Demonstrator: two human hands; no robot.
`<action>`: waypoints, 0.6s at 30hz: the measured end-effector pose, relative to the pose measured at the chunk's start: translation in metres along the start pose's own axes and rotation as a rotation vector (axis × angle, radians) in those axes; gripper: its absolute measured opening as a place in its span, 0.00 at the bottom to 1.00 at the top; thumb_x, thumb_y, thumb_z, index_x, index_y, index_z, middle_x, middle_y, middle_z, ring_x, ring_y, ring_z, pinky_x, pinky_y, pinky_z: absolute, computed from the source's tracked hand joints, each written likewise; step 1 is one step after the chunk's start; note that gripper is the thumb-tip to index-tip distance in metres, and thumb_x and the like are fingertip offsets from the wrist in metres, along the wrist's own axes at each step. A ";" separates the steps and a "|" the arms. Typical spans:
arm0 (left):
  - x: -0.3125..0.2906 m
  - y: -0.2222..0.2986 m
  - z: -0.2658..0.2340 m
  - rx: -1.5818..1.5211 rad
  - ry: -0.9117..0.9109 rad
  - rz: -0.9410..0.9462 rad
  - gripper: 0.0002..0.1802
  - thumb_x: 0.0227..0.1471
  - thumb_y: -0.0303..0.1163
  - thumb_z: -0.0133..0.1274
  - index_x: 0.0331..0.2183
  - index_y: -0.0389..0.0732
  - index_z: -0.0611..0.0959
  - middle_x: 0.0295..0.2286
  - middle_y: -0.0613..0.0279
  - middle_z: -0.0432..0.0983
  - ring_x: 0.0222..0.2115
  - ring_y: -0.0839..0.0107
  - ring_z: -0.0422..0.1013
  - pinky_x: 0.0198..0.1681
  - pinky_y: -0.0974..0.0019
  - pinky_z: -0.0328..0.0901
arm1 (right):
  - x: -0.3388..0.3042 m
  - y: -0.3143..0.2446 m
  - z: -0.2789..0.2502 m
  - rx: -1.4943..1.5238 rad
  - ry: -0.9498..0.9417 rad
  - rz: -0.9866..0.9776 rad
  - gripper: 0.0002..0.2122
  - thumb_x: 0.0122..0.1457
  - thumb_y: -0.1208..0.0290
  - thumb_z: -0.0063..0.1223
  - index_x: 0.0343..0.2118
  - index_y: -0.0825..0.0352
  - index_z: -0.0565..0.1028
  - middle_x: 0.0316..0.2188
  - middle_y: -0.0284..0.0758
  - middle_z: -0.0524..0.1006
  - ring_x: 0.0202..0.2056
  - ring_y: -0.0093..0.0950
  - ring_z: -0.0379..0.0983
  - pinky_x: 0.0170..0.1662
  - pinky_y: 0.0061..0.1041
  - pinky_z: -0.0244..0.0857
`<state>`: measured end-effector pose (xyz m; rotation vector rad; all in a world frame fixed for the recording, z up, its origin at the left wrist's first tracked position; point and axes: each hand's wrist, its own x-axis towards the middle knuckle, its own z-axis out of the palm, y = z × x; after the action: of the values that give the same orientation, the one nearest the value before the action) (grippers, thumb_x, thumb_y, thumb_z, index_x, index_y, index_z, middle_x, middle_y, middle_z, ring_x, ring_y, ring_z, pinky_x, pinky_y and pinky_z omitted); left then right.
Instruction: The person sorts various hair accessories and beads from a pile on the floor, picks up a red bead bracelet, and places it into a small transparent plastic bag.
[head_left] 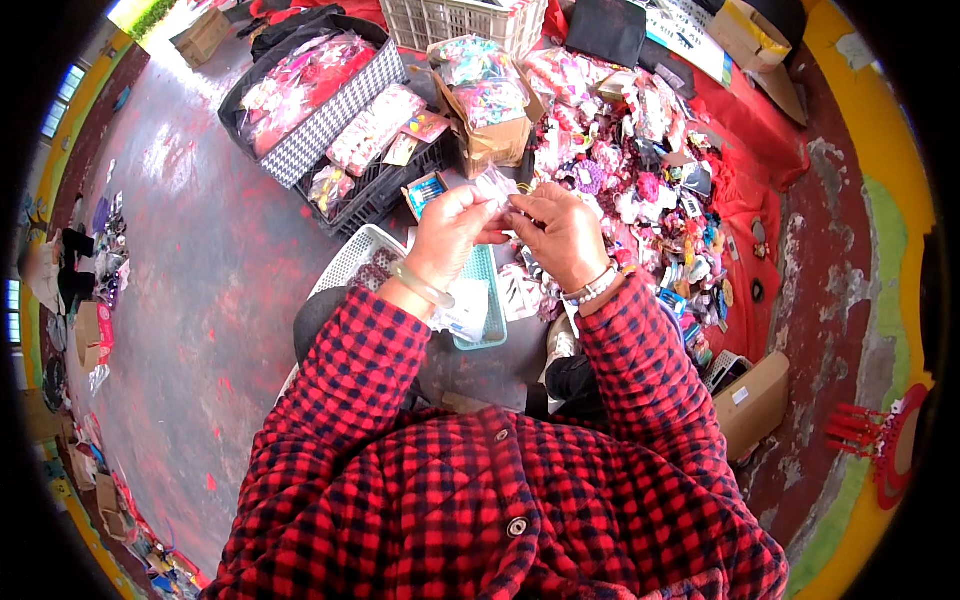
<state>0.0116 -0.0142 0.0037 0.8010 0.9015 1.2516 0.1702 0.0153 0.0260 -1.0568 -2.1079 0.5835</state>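
Note:
Both hands are raised in front of my chest, close together at a small clear plastic bag (494, 184). My left hand (447, 236), with a pale bangle at its wrist, pinches one side of the bag. My right hand (563, 236) has its fingertips pressed together at the bag's other side, where a bit of thin yellow cord shows. What lies inside the bag is too small to tell. Below the hands, a light blue plastic basket (497, 325) holds white packets (465, 308). A white basket (345, 262) with dark packed items stands left of it.
A large pile of hair accessories (640, 190) spreads over red cloth (765, 235) at the right. Farther off stand an open cardboard box (497, 145) of packets, a black crate (385, 190) and a houndstooth-patterned bin (330, 110). Another cardboard box (755, 405) sits near my right elbow.

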 end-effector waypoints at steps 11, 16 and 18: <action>0.000 -0.013 0.002 0.339 -0.014 0.179 0.04 0.53 0.23 0.44 0.31 0.34 0.74 0.27 0.63 0.74 0.28 0.78 0.71 0.31 0.74 0.68 | -0.007 -0.006 0.008 -0.294 0.058 -0.088 0.06 0.47 0.70 0.50 0.18 0.64 0.71 0.16 0.39 0.69 0.19 0.39 0.69 0.21 0.36 0.63; 0.002 -0.019 -0.002 0.432 -0.003 0.234 0.03 0.52 0.21 0.45 0.31 0.34 0.74 0.26 0.64 0.74 0.27 0.80 0.70 0.30 0.76 0.67 | -0.009 -0.008 0.009 -0.340 0.025 -0.036 0.04 0.46 0.71 0.51 0.20 0.64 0.73 0.18 0.38 0.70 0.21 0.38 0.70 0.23 0.33 0.64; 0.002 -0.021 -0.001 0.456 0.002 0.239 0.03 0.52 0.21 0.45 0.30 0.34 0.74 0.26 0.64 0.74 0.27 0.81 0.69 0.29 0.77 0.66 | -0.010 -0.008 0.010 -0.328 0.048 -0.023 0.04 0.45 0.71 0.51 0.19 0.64 0.72 0.17 0.38 0.70 0.21 0.38 0.70 0.23 0.33 0.64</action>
<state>0.0198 -0.0155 -0.0160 1.2987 1.1376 1.2667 0.1624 0.0017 0.0208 -1.2083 -2.2180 0.2008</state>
